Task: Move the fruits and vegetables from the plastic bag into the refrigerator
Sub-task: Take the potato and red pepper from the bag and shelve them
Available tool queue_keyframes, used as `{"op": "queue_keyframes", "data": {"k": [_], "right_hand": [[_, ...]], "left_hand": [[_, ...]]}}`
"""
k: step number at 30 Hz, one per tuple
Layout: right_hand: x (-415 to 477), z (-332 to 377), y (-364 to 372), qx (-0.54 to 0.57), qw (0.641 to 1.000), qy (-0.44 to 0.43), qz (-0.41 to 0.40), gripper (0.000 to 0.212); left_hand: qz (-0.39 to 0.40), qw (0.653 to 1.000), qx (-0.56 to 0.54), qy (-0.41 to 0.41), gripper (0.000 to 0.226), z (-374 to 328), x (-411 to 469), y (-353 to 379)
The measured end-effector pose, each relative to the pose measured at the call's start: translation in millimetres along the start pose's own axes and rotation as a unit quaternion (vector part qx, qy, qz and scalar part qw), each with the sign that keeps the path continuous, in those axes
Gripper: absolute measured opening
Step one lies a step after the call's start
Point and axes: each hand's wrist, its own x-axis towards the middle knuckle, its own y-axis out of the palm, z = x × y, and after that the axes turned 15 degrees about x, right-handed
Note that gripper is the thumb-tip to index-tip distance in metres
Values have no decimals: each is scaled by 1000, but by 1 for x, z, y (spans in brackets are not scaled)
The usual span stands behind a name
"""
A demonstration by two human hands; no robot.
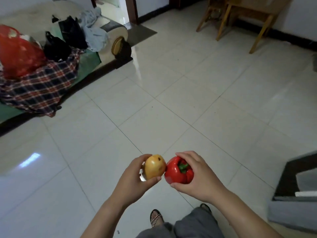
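Red pepper [179,171], stem up, clasped in the right hand [197,176]; yellowish round fruit [154,167] pinched in the left hand [133,182], the two touching over tiled floor [188,100]. Red plastic bag [18,52] lies far left on the sofa [109,40]. Refrigerator not in view.

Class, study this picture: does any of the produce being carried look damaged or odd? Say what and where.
Yes. The round yellow-brown fruit in the left hand has dark spots on its skin, one near the top and one on the side facing the glossy red bell pepper, held in the right hand. The pepper looks unblemished.
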Motion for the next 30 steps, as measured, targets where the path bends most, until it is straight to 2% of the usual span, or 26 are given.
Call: {"op": "queue_keyframes", "data": {"k": [8,14,19,21,26,30], "right_hand": [[101,-16,-71,-4,997,26,-72,85],[192,-39,-170,14,991,31,-128,72],[237,-48,-257,6,987,19,-158,71],[241,-55,-291,-4,985,27,-173,72],[231,-84,-373,-15,962,63,-267,70],[211,-120,-436,-17,929,109,-353,73]], "left_hand": [[31,997,46,49,59,-42,142,-6],[41,990,103,91,62,-108,277,-9],[32,990,84,112,68,-168,367,-17],[31,989,71,124,64,-194,396,-12],[104,976,23,192,52,-280,471,26],[176,941,32,288,52,-366,526,74]]}}
